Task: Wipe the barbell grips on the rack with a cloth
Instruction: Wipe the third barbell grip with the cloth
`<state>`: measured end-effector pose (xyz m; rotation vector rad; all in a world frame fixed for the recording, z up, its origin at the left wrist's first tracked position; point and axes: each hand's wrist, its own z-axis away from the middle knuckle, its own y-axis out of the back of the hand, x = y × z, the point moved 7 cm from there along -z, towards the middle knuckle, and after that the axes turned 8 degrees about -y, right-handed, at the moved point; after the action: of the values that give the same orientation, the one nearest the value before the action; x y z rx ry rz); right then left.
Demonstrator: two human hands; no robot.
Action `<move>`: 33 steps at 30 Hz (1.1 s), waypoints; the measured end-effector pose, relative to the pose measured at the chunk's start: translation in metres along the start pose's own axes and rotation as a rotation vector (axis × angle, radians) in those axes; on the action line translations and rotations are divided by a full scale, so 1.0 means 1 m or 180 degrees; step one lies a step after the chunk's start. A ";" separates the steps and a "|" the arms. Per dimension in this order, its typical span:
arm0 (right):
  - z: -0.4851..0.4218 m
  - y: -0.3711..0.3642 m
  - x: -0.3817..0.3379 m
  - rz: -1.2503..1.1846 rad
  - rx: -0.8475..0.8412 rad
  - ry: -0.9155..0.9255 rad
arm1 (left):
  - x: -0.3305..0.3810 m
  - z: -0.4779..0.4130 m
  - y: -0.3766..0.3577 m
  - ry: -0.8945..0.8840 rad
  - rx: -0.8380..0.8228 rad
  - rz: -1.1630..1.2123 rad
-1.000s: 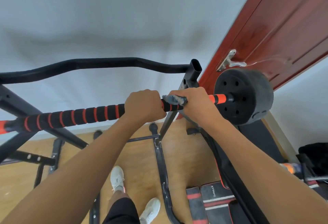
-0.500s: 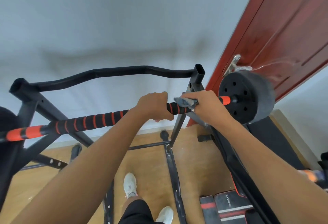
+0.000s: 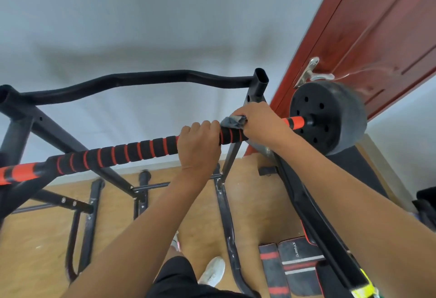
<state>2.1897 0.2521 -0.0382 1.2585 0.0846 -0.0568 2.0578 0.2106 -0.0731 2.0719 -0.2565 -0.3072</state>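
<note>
A barbell with a black foam grip ringed in red runs from lower left to upper right across the black rack. My left hand grips the foam near its right end. Just right of it, my right hand holds a grey cloth wrapped against the bar. A black weight plate sits on the bar's right end, past a short red section.
A red-brown door with a metal handle stands right behind the plate. Rack legs and crossbars spread over the wooden floor below. A black and red padded bench lies at lower right, my white shoes beside it.
The view shifted, so bar and rack sit differently in frame. Both hands stay on the bar's right end; the right hand with the cloth looks slightly closer to the left hand.
</note>
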 end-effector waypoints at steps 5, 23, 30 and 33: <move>0.004 0.010 0.000 -0.0469 0.0002 0.0393 | -0.011 -0.022 -0.008 0.0175 -0.2011 0.1030; 0.025 -0.011 -0.012 0.0188 -0.0220 0.0457 | 0.014 0.035 0.014 -0.0442 0.0073 0.0079; 0.060 0.003 0.009 -0.0151 -0.0241 0.0612 | 0.002 0.009 0.013 -0.0251 -0.2131 0.1073; 0.085 0.007 0.012 -0.0368 0.0019 0.0699 | 0.008 0.014 0.002 -0.0300 -0.2448 0.1113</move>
<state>2.2056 0.1731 -0.0071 1.2616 0.3471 -0.0185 2.0611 0.1956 -0.0790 1.2306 -0.4670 -0.2377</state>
